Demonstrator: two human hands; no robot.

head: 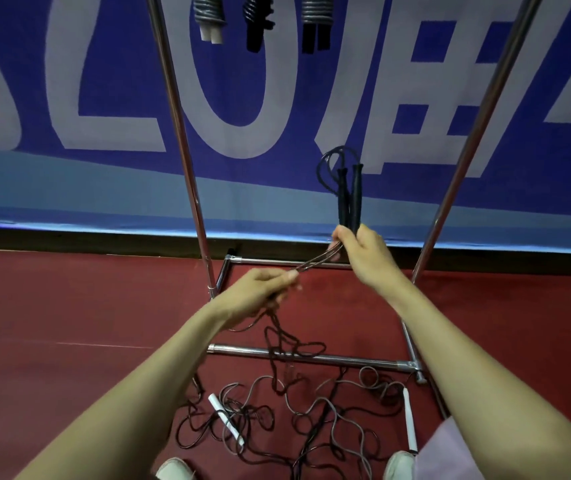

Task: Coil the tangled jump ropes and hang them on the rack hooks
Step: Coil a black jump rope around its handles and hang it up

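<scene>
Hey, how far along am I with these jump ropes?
Done: three coiled ropes hang at the top of the rack. In hand: your right hand grips a black rope's two handles; your left hand pinches its doubled cord, the rest trailing down uncoiled. Left: coil and hang this one, then the white-handled rope tangled on the floor.
</scene>
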